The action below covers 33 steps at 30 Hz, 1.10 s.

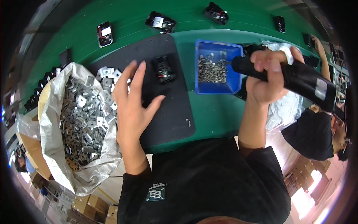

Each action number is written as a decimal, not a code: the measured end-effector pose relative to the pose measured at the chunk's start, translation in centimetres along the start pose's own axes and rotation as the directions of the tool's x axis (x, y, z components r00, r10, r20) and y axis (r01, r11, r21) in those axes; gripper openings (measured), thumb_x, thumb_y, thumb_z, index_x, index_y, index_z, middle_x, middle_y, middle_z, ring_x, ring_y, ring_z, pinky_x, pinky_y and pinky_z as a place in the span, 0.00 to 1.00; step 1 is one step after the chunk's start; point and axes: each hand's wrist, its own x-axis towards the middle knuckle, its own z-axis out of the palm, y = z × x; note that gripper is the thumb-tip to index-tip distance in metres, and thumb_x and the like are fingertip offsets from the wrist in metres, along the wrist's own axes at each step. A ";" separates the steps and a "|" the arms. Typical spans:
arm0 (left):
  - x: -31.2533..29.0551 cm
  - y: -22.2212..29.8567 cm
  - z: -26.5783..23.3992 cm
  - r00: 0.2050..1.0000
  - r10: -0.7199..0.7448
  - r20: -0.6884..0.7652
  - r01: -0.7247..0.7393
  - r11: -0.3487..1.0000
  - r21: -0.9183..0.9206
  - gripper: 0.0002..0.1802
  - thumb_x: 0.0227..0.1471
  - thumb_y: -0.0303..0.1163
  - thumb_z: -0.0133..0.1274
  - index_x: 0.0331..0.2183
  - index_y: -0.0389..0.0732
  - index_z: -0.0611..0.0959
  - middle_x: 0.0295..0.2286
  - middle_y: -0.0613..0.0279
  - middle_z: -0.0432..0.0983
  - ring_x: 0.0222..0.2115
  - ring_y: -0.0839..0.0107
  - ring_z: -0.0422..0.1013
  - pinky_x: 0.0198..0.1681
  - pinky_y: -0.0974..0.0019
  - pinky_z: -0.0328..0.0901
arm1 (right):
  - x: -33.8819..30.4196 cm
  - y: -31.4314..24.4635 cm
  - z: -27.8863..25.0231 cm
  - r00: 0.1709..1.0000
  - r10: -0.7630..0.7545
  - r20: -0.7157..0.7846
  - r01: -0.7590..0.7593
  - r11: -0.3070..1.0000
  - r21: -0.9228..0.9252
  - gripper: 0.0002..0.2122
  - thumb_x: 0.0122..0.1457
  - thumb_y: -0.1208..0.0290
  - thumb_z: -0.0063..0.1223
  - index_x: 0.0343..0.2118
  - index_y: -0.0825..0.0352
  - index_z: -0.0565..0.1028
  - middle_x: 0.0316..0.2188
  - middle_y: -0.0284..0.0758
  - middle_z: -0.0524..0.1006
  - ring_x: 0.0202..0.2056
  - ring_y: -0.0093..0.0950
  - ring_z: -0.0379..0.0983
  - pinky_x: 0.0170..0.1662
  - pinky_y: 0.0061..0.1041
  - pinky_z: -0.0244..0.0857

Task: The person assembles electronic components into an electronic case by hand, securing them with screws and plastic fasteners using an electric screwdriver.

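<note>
My left hand (pixel 128 99) hovers over the left part of a black mat (pixel 169 115), its fingers spread and nothing in them. Just right of its fingertips lies a small black device housing (pixel 163 70) with its inside showing. Beside the same hand, several small silver metal plates (pixel 107 72) lie at the mat's left edge. My right hand (pixel 266 82) is wrapped round a black electric screwdriver (pixel 307 84), held tilted, its front end toward the blue bin (pixel 234 86). Small metal screws (pixel 212 70) fill part of that bin.
A white woven sack (pixel 52 145) full of metal plates stands at the left. Along the far green surface (pixel 130 24) lie more black housings (pixel 160 22). Clear plastic bags (pixel 285 108) sit at right, near another person (pixel 313 132). Cardboard boxes (pixel 89 206) are below.
</note>
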 end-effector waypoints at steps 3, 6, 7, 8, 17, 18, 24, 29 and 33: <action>-3.8 -1.9 -1.4 0.991 -0.128 -0.034 0.130 0.987 0.097 0.22 0.39 0.23 0.63 0.41 0.39 0.80 0.36 0.57 0.74 0.36 0.58 0.71 0.41 0.59 0.65 | 0.1 -0.8 -0.5 0.999 0.045 -0.004 -0.044 0.996 0.074 0.23 0.55 0.79 0.49 0.53 0.72 0.58 0.19 0.37 0.71 0.19 0.26 0.67 0.29 0.31 0.68; -6.4 -1.3 -1.8 0.985 -0.173 -0.027 0.175 0.971 0.163 0.15 0.41 0.23 0.62 0.36 0.37 0.82 0.32 0.57 0.74 0.32 0.59 0.72 0.35 0.61 0.66 | -0.1 -1.7 -1.3 0.996 0.090 0.026 -0.091 0.993 0.078 0.25 0.55 0.75 0.48 0.56 0.68 0.56 0.21 0.33 0.67 0.21 0.25 0.63 0.31 0.34 0.65; -6.9 -1.1 -1.6 0.983 -0.184 0.021 0.176 0.962 0.211 0.16 0.42 0.24 0.62 0.38 0.37 0.82 0.33 0.56 0.74 0.32 0.59 0.72 0.35 0.61 0.67 | 0.0 -2.0 -1.4 0.993 0.106 0.047 -0.110 0.989 0.095 0.25 0.55 0.74 0.47 0.56 0.66 0.56 0.21 0.32 0.66 0.21 0.25 0.63 0.32 0.33 0.64; -7.3 -1.0 -1.2 0.971 -0.237 0.020 0.229 0.955 0.191 0.17 0.42 0.25 0.62 0.39 0.37 0.82 0.33 0.56 0.73 0.32 0.59 0.71 0.35 0.61 0.67 | -0.1 -2.3 -1.2 0.990 0.129 0.055 -0.134 0.986 0.095 0.25 0.56 0.72 0.46 0.58 0.63 0.56 0.22 0.30 0.65 0.22 0.24 0.63 0.33 0.32 0.62; -5.4 -1.3 -0.4 0.982 -0.183 0.054 0.163 0.950 0.265 0.18 0.45 0.23 0.58 0.42 0.39 0.81 0.31 0.57 0.71 0.31 0.60 0.70 0.35 0.61 0.66 | -0.3 -3.7 0.3 0.963 0.119 0.242 -0.159 0.975 0.155 0.23 0.56 0.72 0.45 0.56 0.61 0.62 0.24 0.27 0.63 0.24 0.21 0.60 0.34 0.28 0.56; -5.7 -1.3 -0.6 0.981 -0.190 0.038 0.174 0.952 0.253 0.17 0.45 0.23 0.58 0.41 0.39 0.81 0.31 0.57 0.71 0.32 0.60 0.70 0.35 0.61 0.66 | -0.3 -3.7 0.4 0.956 0.109 0.273 -0.162 0.971 0.179 0.23 0.56 0.72 0.44 0.57 0.61 0.62 0.24 0.28 0.64 0.24 0.21 0.60 0.34 0.28 0.56; -5.3 -1.2 0.3 0.969 -0.234 0.080 0.227 0.970 0.090 0.12 0.44 0.20 0.57 0.35 0.39 0.80 0.27 0.55 0.74 0.27 0.56 0.72 0.31 0.59 0.67 | -0.3 -3.8 0.1 0.952 0.111 0.287 -0.168 0.968 0.185 0.24 0.57 0.72 0.43 0.59 0.61 0.59 0.25 0.27 0.64 0.25 0.20 0.60 0.34 0.27 0.57; -4.0 -0.2 0.2 0.957 -0.283 0.066 0.280 0.959 0.050 0.11 0.46 0.21 0.57 0.36 0.39 0.80 0.25 0.53 0.74 0.23 0.56 0.72 0.26 0.59 0.67 | -0.2 -3.8 -0.3 0.967 0.130 0.219 -0.167 0.973 0.160 0.26 0.57 0.73 0.45 0.60 0.62 0.56 0.24 0.29 0.65 0.23 0.22 0.61 0.32 0.29 0.60; -4.2 -0.5 -0.4 0.957 -0.277 0.085 0.277 0.961 0.013 0.10 0.45 0.20 0.58 0.34 0.38 0.81 0.25 0.56 0.75 0.23 0.62 0.74 0.26 0.63 0.68 | 0.1 -3.4 -0.5 0.977 0.149 0.149 -0.178 0.964 0.199 0.29 0.58 0.73 0.48 0.61 0.62 0.52 0.24 0.31 0.66 0.21 0.23 0.62 0.31 0.30 0.64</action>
